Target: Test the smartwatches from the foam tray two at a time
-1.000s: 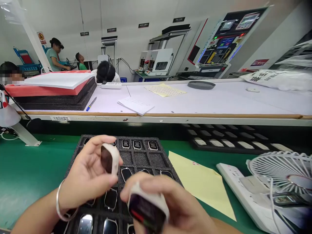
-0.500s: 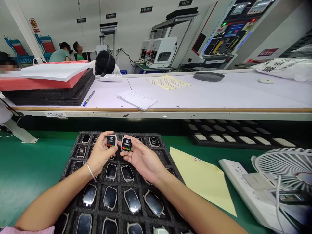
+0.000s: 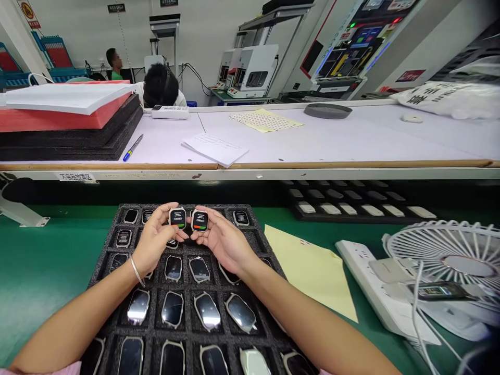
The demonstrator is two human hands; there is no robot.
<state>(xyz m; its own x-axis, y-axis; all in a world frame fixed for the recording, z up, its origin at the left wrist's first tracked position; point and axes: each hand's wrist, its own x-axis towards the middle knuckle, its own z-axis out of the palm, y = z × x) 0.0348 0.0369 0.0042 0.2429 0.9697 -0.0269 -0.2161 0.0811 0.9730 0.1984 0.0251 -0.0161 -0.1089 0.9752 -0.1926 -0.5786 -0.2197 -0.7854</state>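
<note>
My left hand (image 3: 158,235) is closed on a strapless smartwatch (image 3: 177,217), its lit screen facing me with a green bar at the bottom. Right beside it, my right hand (image 3: 219,232) grips a second smartwatch (image 3: 200,220), whose screen has a red and green bar. Both watches are held upright over the far part of a black foam tray (image 3: 152,325). Several more watch bodies, such as this dark-screened one (image 3: 172,309), lie in the tray's compartments; a few at the back show lit text. My hands and forearms hide part of the tray.
Right of the tray lie a yellow sheet (image 3: 312,271), a white power strip (image 3: 365,276) and a white fan (image 3: 449,260). A raised shelf (image 3: 273,151) crosses ahead, bearing papers (image 3: 214,148), a pen (image 3: 133,148) and stacked foam (image 3: 113,138). Another tray (image 3: 351,211) sits beneath it. A person (image 3: 162,88) is beyond.
The view has shifted slightly, so the scene sits a little higher and further left. The left watch's bottom bar has changed from red and green to green. Both hands keep their watches.
</note>
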